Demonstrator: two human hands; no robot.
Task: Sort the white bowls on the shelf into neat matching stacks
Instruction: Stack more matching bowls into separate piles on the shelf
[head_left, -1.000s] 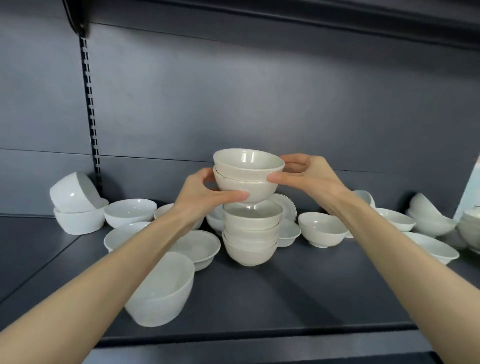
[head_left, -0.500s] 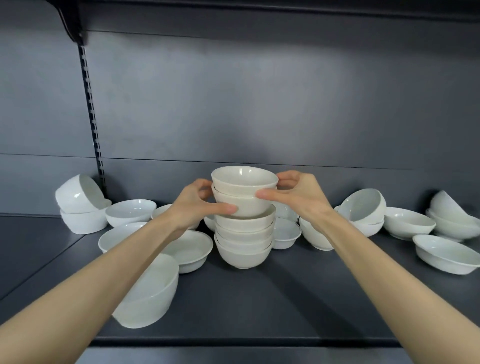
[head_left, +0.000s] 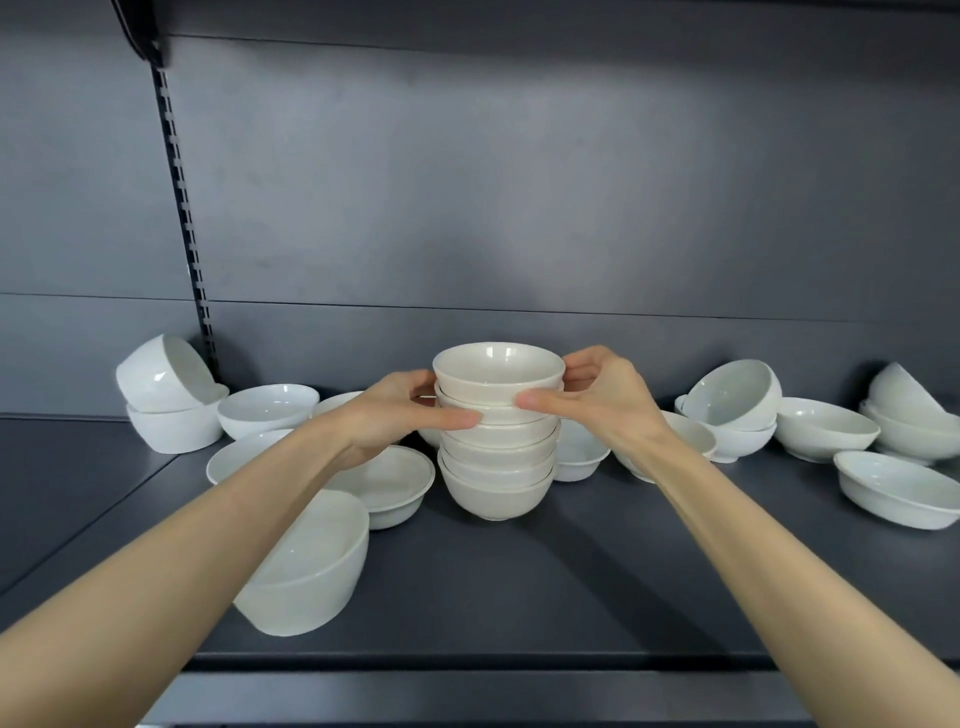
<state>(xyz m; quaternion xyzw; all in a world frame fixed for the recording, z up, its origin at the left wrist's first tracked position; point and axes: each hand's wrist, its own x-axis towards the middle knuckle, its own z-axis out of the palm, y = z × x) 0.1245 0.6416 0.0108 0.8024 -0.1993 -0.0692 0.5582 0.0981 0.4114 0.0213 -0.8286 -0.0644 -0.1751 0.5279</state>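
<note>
Here left hand (head_left: 395, 415) and right hand (head_left: 605, 402) pinch top bowls (head_left: 498, 384) from opposite sides; rest of stack (head_left: 496, 467) sits directly beneath grip, axis upright, both hands equally near.

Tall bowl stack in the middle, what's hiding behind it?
A small white bowl peeks out behind the stack on its right. The stack, the left hand and the right hand gripping it cover whatever else stands directly behind.
</note>
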